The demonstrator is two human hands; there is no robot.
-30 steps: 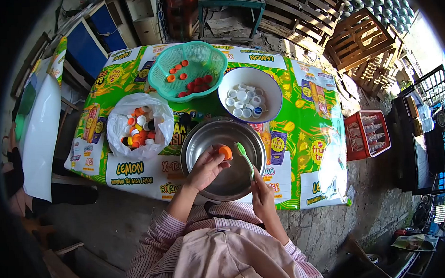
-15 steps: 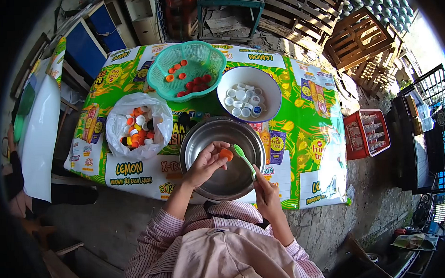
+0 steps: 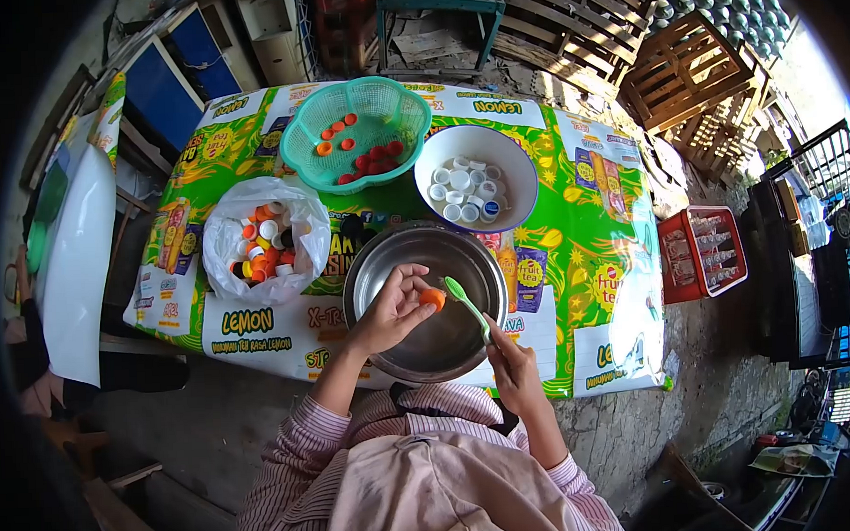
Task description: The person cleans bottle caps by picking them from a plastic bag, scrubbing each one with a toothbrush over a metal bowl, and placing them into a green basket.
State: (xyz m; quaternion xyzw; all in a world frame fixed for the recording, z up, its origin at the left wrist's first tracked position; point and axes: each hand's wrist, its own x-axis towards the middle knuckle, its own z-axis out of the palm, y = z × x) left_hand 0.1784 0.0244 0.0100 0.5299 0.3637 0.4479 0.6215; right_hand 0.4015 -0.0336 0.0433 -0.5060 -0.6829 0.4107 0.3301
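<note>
Over the steel bowl (image 3: 369, 258), my left hand (image 3: 394, 309) grips an orange bottle cap (image 3: 433, 299) between thumb and fingers. My right hand (image 3: 515, 361) is closed round the handle of a green and white toothbrush (image 3: 466, 300), whose head points up beside the cap, a small gap apart. A white plastic bag (image 3: 220, 240) of mixed caps stands left of the bowl. Behind it, a turquoise plastic basket (image 3: 299, 129) holds red and orange caps. White caps (image 3: 459, 181) lie in a white basin (image 3: 520, 164) with a blue rim.
A green printed cloth (image 3: 574, 251) covers the table. A red crate (image 3: 691, 256) with packed items stands on the floor at the right. Wooden pallets (image 3: 685, 74) lean at the back right, and a teal metal stand (image 3: 439, 3) is behind the table.
The orange cap has turned in my left fingers and sits slightly lower. My right hand and the toothbrush have hardly moved.
</note>
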